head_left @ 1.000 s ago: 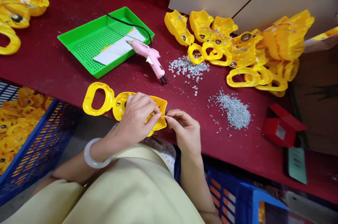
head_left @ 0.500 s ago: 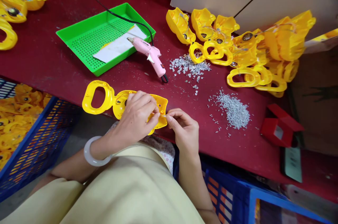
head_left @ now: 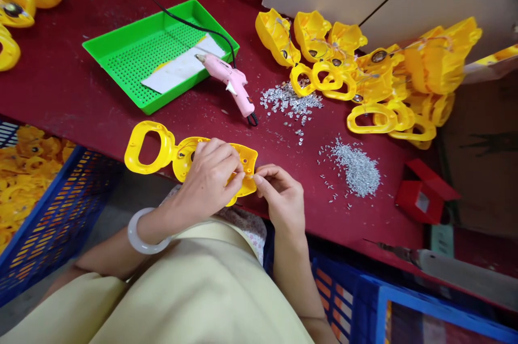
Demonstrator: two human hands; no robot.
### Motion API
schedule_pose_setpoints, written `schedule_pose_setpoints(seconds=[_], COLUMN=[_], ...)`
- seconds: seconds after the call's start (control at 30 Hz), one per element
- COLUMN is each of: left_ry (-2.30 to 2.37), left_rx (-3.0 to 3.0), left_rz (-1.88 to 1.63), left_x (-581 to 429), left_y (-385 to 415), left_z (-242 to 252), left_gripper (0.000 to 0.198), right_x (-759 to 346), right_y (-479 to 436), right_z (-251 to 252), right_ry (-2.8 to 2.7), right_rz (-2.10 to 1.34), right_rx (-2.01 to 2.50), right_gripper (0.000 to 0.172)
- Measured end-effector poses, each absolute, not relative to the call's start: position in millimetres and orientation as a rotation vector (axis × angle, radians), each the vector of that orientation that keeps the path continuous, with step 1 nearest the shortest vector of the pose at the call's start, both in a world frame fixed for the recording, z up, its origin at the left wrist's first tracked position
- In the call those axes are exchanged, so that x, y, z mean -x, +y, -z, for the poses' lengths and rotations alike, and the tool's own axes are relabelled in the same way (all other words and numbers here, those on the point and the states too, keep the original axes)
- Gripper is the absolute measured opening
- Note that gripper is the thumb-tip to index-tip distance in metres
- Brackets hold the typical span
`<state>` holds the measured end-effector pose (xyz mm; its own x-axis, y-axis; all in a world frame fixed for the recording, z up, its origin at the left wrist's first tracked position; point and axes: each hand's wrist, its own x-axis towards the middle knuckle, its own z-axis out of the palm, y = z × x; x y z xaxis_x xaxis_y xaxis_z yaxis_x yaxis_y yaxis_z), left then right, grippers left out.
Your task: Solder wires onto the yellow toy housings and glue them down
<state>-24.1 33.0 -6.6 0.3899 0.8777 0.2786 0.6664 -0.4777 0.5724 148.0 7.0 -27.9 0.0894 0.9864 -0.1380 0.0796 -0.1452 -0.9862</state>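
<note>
1. The left hand (head_left: 206,176), with a pale bangle (head_left: 140,233) on its wrist, closes firmly around a yellow moulded plastic piece with an oval loop handle (head_left: 183,167).
2. The right hand (head_left: 281,198) holds a narrow pinch on a thin strand (head_left: 249,175) at that piece's edge; the strand is too fine to tell its material.
3. The piece is held at 12 o'clock from the body, over the near edge of a dark red workbench (head_left: 93,96).
4. From the hands, a pink hot-glue gun (head_left: 229,82) lies at 12 o'clock, beside a bright green perforated plastic tray (head_left: 141,21) at 11 o'clock.
5. Loose silver fragments (head_left: 289,100) lie at 1 o'clock, and a second silver heap (head_left: 358,171) at 3 o'clock.
6. A jumble of yellow plastic pieces (head_left: 437,58) lies at 2 o'clock, a small red box (head_left: 423,198) at 3 o'clock, and a blue plastic crate (head_left: 52,220) of yellow pieces at 9 o'clock.
</note>
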Motion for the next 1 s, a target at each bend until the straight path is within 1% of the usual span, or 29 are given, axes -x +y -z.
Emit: schedule_pose_setpoints(seconds=[0.1,0.2,0.3,0.4,0.67,0.77,1.0], left_ry=[1.333,1.310,1.240,1.141,1.009,0.991,0.948], left_rx=[-2.310,-2.301,-2.261,-2.304,-2.489,-2.535,-2.659], left_rz=[-0.790,-0.832,-0.980,-1.100,-1.146,-1.097,-1.016], left_x=[25,26,29,34,39,39,38], left_y=[33,33,32,31,28,28,30], left_z=[7,8,9,12,23,25,24], left_gripper=[0.015,0.013,0.008,0.009,0.017,0.021,0.020], right_x=[-148,-148,-150,-151,-153,-154,-157], right_y=[9,11,13,14,18,19,19], right_z=[25,24,24,24,24,23,20], right_ry=[-1.087,-1.051,-1.031,-1.038,-0.955,-0.932,-0.950], right_rz=[-1.275,-1.336,-1.383,-1.403,-1.509,-1.548,-1.608], right_rx=[1.404,1.400,1.403,1.403,1.359,1.339,1.275], right_gripper=[0.015,0.021,0.026,0.028,0.035,0.038,0.038])
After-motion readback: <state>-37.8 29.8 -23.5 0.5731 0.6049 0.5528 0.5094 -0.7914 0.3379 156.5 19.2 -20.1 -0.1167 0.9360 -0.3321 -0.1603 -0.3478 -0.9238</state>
